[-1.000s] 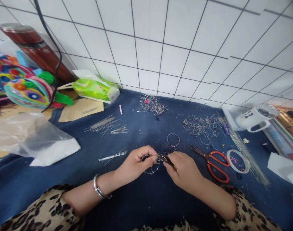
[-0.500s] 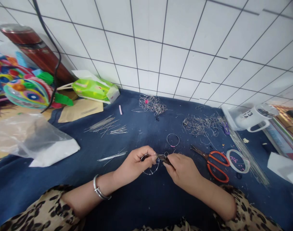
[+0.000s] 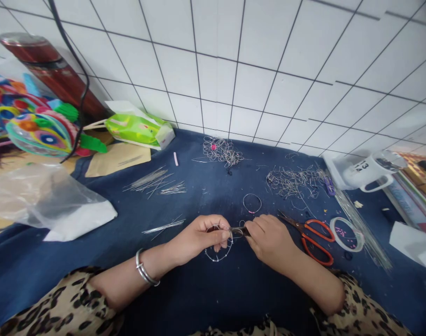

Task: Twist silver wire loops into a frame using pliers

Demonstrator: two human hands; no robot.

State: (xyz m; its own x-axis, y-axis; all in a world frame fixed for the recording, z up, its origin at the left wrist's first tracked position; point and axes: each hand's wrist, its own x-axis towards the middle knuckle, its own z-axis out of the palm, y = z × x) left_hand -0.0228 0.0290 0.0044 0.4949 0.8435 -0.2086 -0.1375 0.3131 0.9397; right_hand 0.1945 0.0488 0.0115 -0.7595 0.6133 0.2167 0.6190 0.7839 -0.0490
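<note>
My left hand (image 3: 213, 235) pinches a thin wire ring (image 3: 218, 259) with small knots or beads spaced along it; part of the ring is hidden behind my fingers. My right hand (image 3: 270, 238) is wrapped round dark-handled pliers (image 3: 246, 230), whose jaws point left and meet the wire at my left fingertips. A small loop of wire shows beside the jaws. Just beyond my hands lies a thin wire hoop (image 3: 252, 204) with pink beads at its near edge. Orange-handled scissors (image 3: 317, 238) lie to the right of my right hand.
Tangled wire (image 3: 293, 181) and another wire heap (image 3: 223, 151) lie along the wall. Straight wire pieces (image 3: 164, 227) lie left. At right are a roll-shaped dish (image 3: 346, 234) with pink beads, long wires (image 3: 370, 238) and a white mug (image 3: 370, 172). A plastic bag (image 3: 59, 200) sits left.
The pliers and my right hand have shifted slightly right, and my right fingers have rolled over the handles. The wire ring now hangs a little lower below my left fingers.
</note>
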